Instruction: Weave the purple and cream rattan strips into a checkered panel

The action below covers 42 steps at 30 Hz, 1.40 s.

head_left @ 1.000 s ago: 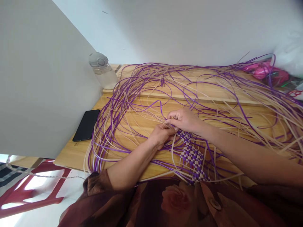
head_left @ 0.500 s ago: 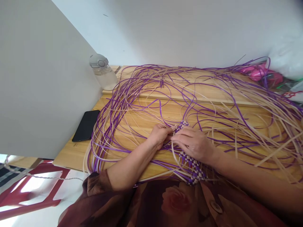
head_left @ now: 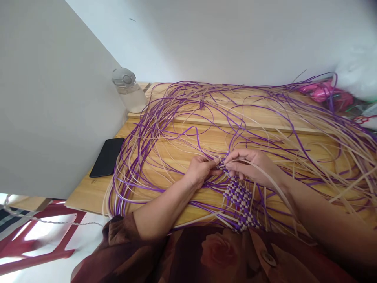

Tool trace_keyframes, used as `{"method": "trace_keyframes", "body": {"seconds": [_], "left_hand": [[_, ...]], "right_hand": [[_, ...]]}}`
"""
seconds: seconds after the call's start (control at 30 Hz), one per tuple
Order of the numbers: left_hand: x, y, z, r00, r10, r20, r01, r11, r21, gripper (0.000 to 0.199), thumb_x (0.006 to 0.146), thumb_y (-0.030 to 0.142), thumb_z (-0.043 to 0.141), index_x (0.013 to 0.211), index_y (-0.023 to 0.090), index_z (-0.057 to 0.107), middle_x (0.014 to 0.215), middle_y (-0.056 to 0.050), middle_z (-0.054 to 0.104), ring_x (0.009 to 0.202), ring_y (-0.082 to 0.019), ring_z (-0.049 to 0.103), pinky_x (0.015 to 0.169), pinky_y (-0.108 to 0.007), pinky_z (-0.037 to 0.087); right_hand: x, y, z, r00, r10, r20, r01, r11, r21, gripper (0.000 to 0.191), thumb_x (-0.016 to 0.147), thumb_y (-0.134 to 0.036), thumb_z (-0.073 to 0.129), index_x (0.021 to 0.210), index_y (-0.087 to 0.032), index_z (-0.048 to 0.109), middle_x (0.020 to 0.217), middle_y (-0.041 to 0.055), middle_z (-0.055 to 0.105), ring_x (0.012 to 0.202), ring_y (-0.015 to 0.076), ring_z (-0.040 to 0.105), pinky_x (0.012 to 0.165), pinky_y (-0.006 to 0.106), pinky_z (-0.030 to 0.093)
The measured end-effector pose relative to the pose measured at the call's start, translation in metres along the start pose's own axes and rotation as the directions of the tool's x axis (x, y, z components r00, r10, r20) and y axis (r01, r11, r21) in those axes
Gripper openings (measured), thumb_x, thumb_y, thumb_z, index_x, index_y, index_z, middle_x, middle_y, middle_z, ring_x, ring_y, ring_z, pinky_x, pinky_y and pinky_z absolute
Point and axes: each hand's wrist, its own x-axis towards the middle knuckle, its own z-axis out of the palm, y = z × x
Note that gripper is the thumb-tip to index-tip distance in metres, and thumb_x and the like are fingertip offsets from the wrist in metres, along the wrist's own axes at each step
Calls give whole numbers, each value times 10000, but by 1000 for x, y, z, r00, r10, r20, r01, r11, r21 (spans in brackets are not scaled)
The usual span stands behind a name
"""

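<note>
Between the hands (head_left: 200, 171), purple-and-cream weave (head_left: 239, 195) partly out of sight

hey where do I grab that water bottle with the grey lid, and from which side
I'd wrap a hand around the upper part of its clear body, just under the grey lid, coming from the front right. It's rounded and upright, the grey panel flanks its left, and strands crowd its base.

Phone (head_left: 107, 157) left of strands (head_left: 138, 157)
</note>
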Motion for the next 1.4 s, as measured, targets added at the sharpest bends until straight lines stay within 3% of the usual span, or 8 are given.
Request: {"method": "trace_keyframes", "body": {"seconds": [0.13,0.37,0.63,0.8,0.97,1.13,1.23,1.4], "left_hand": [[2,0,0,1000,-8,-8,8,1000,-5,316,552,310,867,676,80,687,681,-60,669,641,-136,624,628,-261,563],[4,-2,-1,1000,7,-19,-7,999,-40,321,539,277,869,539,104,598,531,14,551,515,-79,520,622,-280,564],[3,-5,-2,998,30,46,-29,999,-21,390,513,359,883,693,84,673,666,-41,669,605,-129,612,645,-285,534],[3,-6,-2,999,26,46,-27,999,24,380,509,354,879,686,81,683,598,-32,653,497,-101,562,522,-229,447],[3,-5,-3,993,92,69,-96,994,61,304,498,255,863,714,99,716,608,-20,664,516,-90,547,549,-218,435],[5,-4,-4,996,75,54,-81,991,108,229,508,193,835,669,102,701,590,-17,655,510,-93,553,547,-215,450],[5,-1,-2,1000,-7,17,6,999,43,215,496,147,832,641,107,679,602,-17,656,536,-104,596,612,-237,514],[6,4,-1,995,-100,-7,100,995,23,148,539,107,789,625,106,669,573,-35,650,509,-114,602,568,-231,518]], "right_hand": [[-13,1,-8,984,35,177,-34,999,-9,266,838,-417,644,915,-162,650,741,54,708,563,114,603,537,232,494],[-20,2,7,973,-16,228,65,975,-212,147,836,-299,615,885,-180,685,796,21,697,684,125,610,639,244,460],[-16,-8,9,959,-62,277,152,937,-315,133,827,-213,572,852,-192,700,802,-4,700,720,123,625,681,236,446],[-20,1,20,988,-117,97,146,909,-391,176,869,-266,550,984,-214,672,785,-8,684,666,113,605,628,232,435],[-7,-7,26,956,-279,-94,206,861,-466,411,862,-330,591,1258,-223,563,795,-7,655,620,109,564,594,237,419],[9,-12,23,917,-395,51,355,752,-556,211,831,-198,583,1005,-203,703,810,13,674,668,115,582,654,248,429],[5,-12,6,884,-457,97,423,697,-579,254,810,-109,519,923,-203,726,896,44,692,776,143,617,734,271,452],[-4,-23,-18,848,-392,355,518,754,-404,248,882,-169,483,870,-199,729,1000,64,709,914,166,648,837,285,470]]}}
